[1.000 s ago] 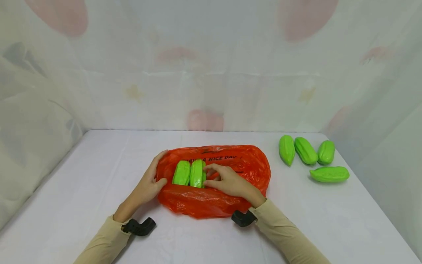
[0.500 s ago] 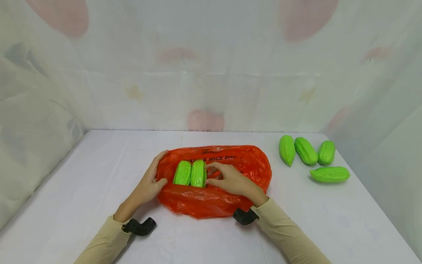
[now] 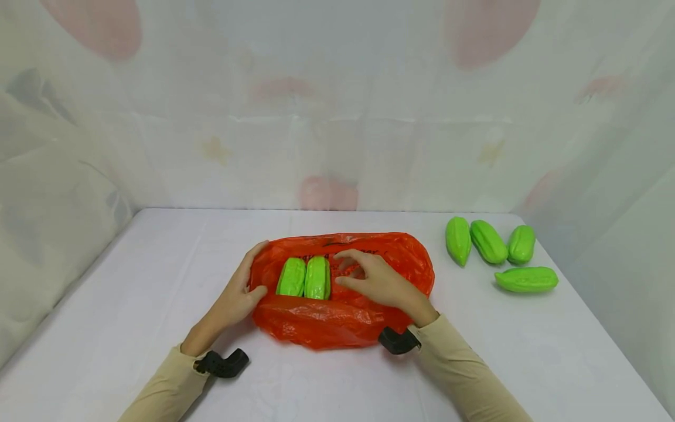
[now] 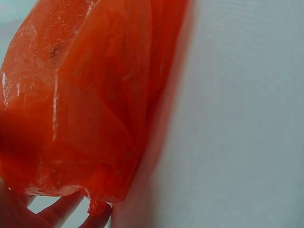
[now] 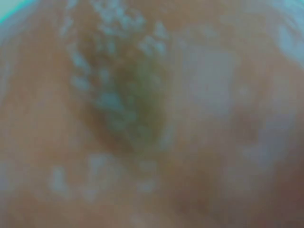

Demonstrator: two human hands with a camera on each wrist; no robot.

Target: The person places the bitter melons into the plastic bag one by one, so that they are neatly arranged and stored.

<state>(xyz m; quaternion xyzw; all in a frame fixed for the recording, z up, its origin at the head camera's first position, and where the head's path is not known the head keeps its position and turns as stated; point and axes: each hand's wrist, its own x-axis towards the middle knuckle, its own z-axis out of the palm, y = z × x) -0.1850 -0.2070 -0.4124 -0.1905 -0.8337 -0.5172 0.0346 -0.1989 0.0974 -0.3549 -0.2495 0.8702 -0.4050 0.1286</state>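
Observation:
A red plastic bag (image 3: 337,322) lies on its side with its mouth held wide. Inside, towards its left end, two bright green, ridged, gourd-like pieces rest side by side: the left gourd (image 3: 292,276) and the right gourd (image 3: 317,278). My left hand (image 3: 239,290) grips the bag's left end, thumb at the front rim and fingers along the back. In the left wrist view its fingers (image 4: 61,209) show under the bag's gathered end. My right hand (image 3: 377,281) hovers over the mouth just right of the gourds, fingers loosely bent and holding nothing. The right wrist view is blurred.
Several more green gourds lie at the table's back right: three close together, including one with its tip forward (image 3: 458,241), and one lying sideways (image 3: 526,279) in front of them. The white table (image 3: 132,293) meets a patterned curtain (image 3: 337,146) behind.
My right hand has let go of the right-hand gourd and drawn away to the right and slightly up. My left hand and the bag have stayed nearly still.

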